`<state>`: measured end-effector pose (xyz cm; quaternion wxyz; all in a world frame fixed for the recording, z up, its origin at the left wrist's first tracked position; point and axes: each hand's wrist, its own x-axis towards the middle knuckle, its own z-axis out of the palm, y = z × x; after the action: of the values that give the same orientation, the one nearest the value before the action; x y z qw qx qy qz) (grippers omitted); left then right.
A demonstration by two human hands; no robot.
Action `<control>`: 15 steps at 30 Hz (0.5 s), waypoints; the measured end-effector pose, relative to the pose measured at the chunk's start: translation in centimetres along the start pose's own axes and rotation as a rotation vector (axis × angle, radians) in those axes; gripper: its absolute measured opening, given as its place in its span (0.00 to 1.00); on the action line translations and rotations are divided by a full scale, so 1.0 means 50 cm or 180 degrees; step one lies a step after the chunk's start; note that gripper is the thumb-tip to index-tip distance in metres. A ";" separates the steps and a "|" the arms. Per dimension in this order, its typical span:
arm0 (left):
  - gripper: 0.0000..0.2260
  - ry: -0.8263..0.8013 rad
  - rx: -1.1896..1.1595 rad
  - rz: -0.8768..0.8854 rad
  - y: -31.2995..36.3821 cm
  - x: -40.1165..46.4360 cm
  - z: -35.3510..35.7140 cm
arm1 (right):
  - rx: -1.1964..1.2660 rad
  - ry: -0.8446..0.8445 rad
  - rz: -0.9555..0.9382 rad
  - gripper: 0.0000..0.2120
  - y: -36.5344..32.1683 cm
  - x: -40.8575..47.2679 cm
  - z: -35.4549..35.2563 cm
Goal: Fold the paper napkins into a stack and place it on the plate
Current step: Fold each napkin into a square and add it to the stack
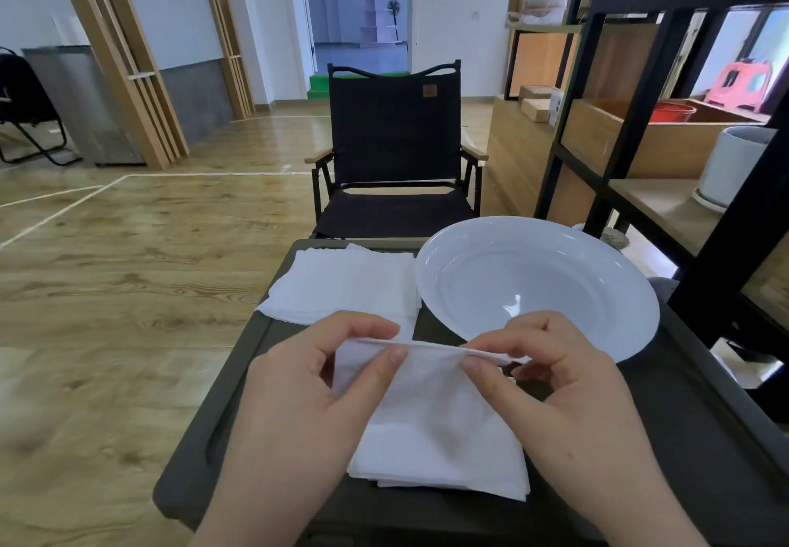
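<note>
A white paper napkin (pixel 431 393) is held up by its top edge over the small dark table (pixel 700 440). My left hand (pixel 299 397) pinches the edge's left end between thumb and fingers, and my right hand (pixel 568 393) pinches its right end. The napkin's lower part hangs down onto a small stack of folded napkins (pixel 444 461) near the table's front. A pile of unfolded white napkins (pixel 341 286) lies at the table's far left. The wide white plate (pixel 538 286) sits at the far right with nothing on it.
A black folding chair (pixel 397 153) stands just beyond the table. A black-and-wood shelf unit (pixel 632 98) rises close on the right, holding a white pot (pixel 734 166) and a red tub (pixel 670 113). Wooden floor stretches to the left.
</note>
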<state>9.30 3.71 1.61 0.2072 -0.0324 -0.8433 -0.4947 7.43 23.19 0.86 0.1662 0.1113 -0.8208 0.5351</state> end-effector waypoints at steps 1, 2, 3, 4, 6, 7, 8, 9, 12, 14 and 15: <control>0.07 0.0031 0.0002 0.0015 -0.004 0.001 0.000 | 0.0110 0.0009 0.0037 0.05 -0.001 0.001 -0.002; 0.06 0.0052 -0.0032 0.0030 -0.006 0.002 -0.001 | 0.0261 0.0001 0.0101 0.05 -0.002 0.002 -0.005; 0.06 0.0093 -0.0066 0.0064 -0.006 0.003 -0.002 | 0.0417 -0.0024 0.0179 0.06 -0.002 0.003 -0.007; 0.07 0.0121 -0.0085 0.0107 -0.007 0.004 -0.002 | 0.0589 -0.0071 0.0285 0.09 -0.001 0.005 -0.009; 0.09 0.0045 -0.0224 0.0172 -0.006 0.004 -0.001 | 0.0874 -0.0326 0.0438 0.10 -0.001 0.006 -0.015; 0.09 -0.0026 -0.0408 0.0160 -0.003 0.004 -0.001 | 0.0999 -0.0520 0.0466 0.11 -0.003 0.005 -0.018; 0.09 -0.0090 -0.0640 0.0125 0.000 0.004 -0.002 | 0.1158 -0.0716 0.0505 0.12 -0.006 0.004 -0.020; 0.09 -0.0131 -0.0841 0.0078 0.001 0.004 -0.002 | 0.1313 -0.0875 0.0540 0.11 -0.007 0.002 -0.021; 0.06 -0.0281 -0.1211 -0.0289 0.003 0.007 0.000 | 0.1581 -0.0885 0.0830 0.10 -0.011 0.000 -0.020; 0.07 -0.0616 -0.1367 -0.0696 -0.004 0.008 0.003 | 0.1587 -0.0780 0.1076 0.11 -0.006 -0.001 -0.021; 0.07 -0.0811 -0.1356 -0.0863 -0.008 0.008 0.006 | 0.1545 -0.0763 0.1186 0.12 -0.002 0.000 -0.020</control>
<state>8.75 3.69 1.32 0.0200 -0.0240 -0.7362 -0.6760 7.64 24.07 1.31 -0.0638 0.0577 -0.6892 0.7194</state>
